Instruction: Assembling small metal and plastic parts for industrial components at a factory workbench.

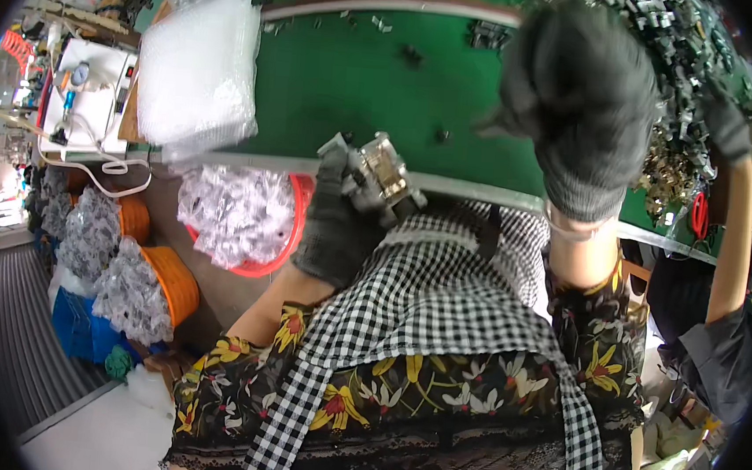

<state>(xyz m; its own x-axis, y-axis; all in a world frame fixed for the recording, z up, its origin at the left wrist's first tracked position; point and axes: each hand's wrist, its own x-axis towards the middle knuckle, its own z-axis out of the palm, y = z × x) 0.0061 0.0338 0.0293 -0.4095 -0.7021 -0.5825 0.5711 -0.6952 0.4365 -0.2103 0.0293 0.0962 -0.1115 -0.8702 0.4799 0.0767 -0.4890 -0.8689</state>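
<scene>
Honestly can't make out any text, labels or numbers here. Even the dial of the round gauge (79, 75) on the white box (103, 77) is too tiny to read.

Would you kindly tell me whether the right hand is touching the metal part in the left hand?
Apart: the head view shows green tabletop between the right hand and the metal part.
</scene>
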